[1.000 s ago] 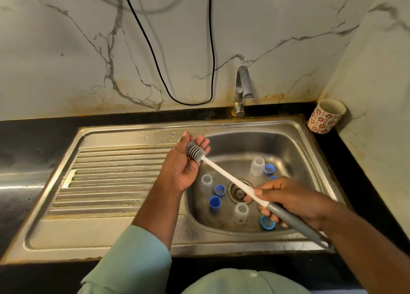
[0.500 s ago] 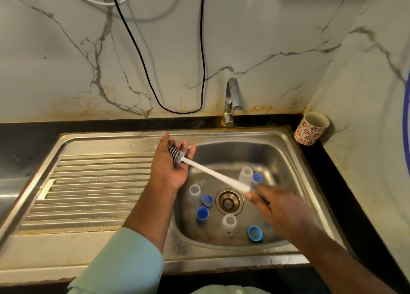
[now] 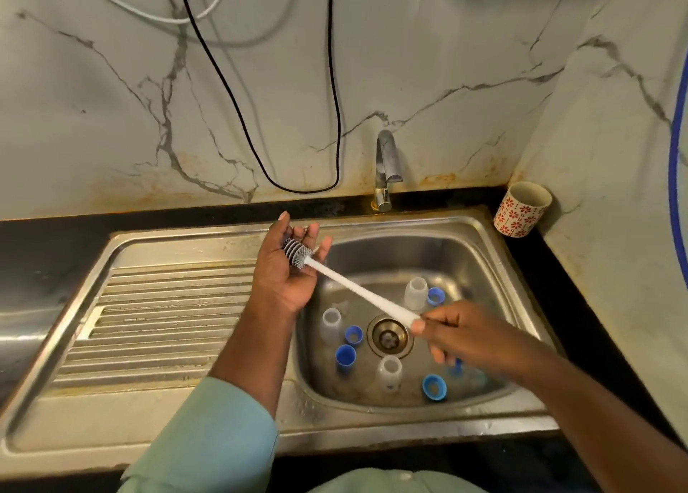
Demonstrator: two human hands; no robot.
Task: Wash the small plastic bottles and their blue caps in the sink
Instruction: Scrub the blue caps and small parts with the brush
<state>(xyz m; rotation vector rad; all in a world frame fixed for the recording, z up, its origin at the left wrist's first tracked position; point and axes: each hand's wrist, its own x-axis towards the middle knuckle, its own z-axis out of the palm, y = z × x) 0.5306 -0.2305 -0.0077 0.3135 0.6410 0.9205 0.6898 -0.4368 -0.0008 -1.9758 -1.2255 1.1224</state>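
A person stands at a steel sink [image 3: 495, 254], holding a bottle brush over the bowl with both hands.

Largest to smallest: the dark worktop [image 3: 44, 243] carries the sink, with its ribbed drainer [image 3: 163, 321] on the left and a tap [image 3: 385, 168] at the back; a red-flowered cup [image 3: 521, 209] stands in the right corner. The left hand [image 3: 286, 273] lies palm up with fingers loosely spread, the bristle head of the bottle brush [image 3: 357, 289] resting in it. The right hand [image 3: 461, 336] grips the brush's handle end. Down in the bowl, around the drain [image 3: 389, 336], stand three small plastic bottles [image 3: 415, 293] and several blue caps [image 3: 346, 358], untouched by either hand.
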